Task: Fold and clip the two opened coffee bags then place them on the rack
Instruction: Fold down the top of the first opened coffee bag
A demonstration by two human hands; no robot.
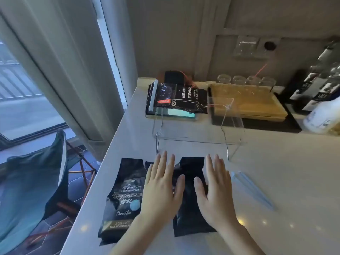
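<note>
Two black coffee bags lie flat on the white counter in front of me. The left bag (123, 197) shows its printed front, its torn top pointing away. The plain black right bag (191, 181) lies between my hands. My left hand (161, 188) rests flat, fingers spread, across the gap between the bags. My right hand (215, 190) presses flat on the right bag's right edge. A clear acrylic rack (198, 138) stands just beyond my fingertips. A long clear-blue clip (252, 188) lies on the counter right of my right hand.
Behind the rack another clipped coffee bag (176, 99) lies on a stack at the back. A tan tray (246, 102) with glasses behind it sits at back right, beside bottles (323, 115). The counter edge drops off left toward a folding chair (36, 181).
</note>
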